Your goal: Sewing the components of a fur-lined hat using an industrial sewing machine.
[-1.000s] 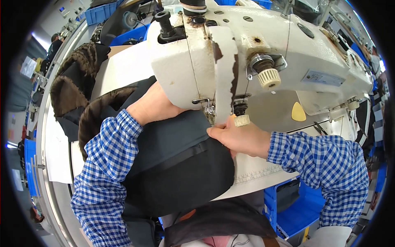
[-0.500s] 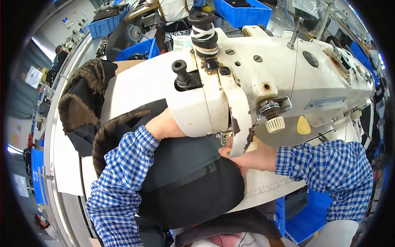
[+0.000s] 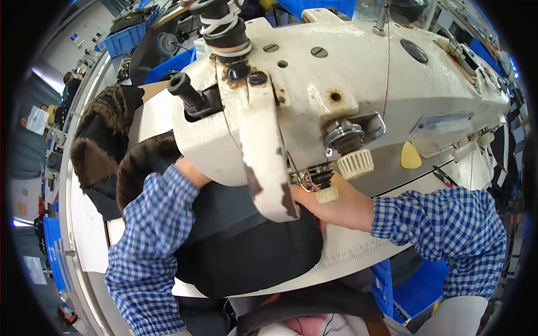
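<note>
A white sewing machine (image 3: 358,78) with chipped paint fills the upper middle. Under its head lies a black fabric piece (image 3: 252,252) with a rounded edge, flat on the machine bed. My left hand (image 3: 195,172) reaches behind the machine head at the fabric's far left; only the wrist side shows, its fingers hidden. At the fabric's right edge my right hand (image 3: 336,204) is closed on it, thumb side above and fingers beneath, with the fingertips partly behind the chipped white lever (image 3: 266,157). Brown furry fabric (image 3: 147,165) is beside my left sleeve. The needle area is mostly hidden.
Another brown furry piece with black backing (image 3: 103,129) is heaped at the table's left. A yellow rounded triangle (image 3: 411,155) sits by the machine, near dark-bladed snips (image 3: 443,176). A ruler scale (image 3: 353,255) runs along the front. Blue bins (image 3: 412,297) stand below and behind.
The view has shifted, so the machine looks larger and its head sits farther left. The lever now covers more of my right fingertips. Less of my left hand shows.
</note>
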A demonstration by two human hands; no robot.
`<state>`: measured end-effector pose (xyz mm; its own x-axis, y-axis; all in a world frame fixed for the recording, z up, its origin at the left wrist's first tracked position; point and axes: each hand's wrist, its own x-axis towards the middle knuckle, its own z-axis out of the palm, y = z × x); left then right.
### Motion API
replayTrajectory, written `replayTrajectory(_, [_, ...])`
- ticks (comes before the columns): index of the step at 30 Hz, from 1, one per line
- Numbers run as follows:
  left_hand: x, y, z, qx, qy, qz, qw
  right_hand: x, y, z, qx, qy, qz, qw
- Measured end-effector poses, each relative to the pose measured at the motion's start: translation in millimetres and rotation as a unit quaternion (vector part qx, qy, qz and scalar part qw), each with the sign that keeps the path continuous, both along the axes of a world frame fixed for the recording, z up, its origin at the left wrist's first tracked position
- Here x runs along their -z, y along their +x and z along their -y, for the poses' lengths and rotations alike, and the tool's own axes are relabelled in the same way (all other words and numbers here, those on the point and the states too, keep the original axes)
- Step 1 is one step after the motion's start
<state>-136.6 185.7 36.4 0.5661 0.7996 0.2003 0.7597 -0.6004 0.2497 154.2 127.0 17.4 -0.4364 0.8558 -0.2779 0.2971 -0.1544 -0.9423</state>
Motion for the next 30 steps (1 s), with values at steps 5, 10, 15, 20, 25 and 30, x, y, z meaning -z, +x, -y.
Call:
replayTrajectory(5, [-62.8, 44.6, 80.9, 0.010, 0.162, -0.011, 0.987, -21.7, 32.9, 28.6, -0.084, -0.196, -0.001, 0.977])
replayTrajectory(10, [-45.1, 100.6, 150.3, 0.031, -0.017, 0.032, 0.999, -18.3, 20.7, 27.3, -0.146, -0.208, -0.187, 0.949])
replayTrajectory(15, [-30.1, 85.3, 146.0, -0.052, -0.179, 0.132, 0.974, 5.2, 32.4, 14.4, -0.149, 0.313, -0.156, 0.925])
replayTrajectory(20, [-50.2, 83.1, 144.3, -0.171, -0.336, 0.304, 0.875, 22.0, 30.0, 15.8, -0.175, 0.629, 0.046, 0.756])
replayTrajectory(25, [-56.0, 92.9, 143.4, -0.048, -0.144, 0.040, 0.988, 11.8, 24.8, 27.3, -0.226, 0.678, 0.133, 0.687])
replayTrajectory(30, [-18.5, 93.3, 141.8, -0.056, -0.030, 0.024, 0.998, 15.1, 23.1, 19.8, -0.192, 0.687, 0.121, 0.690])
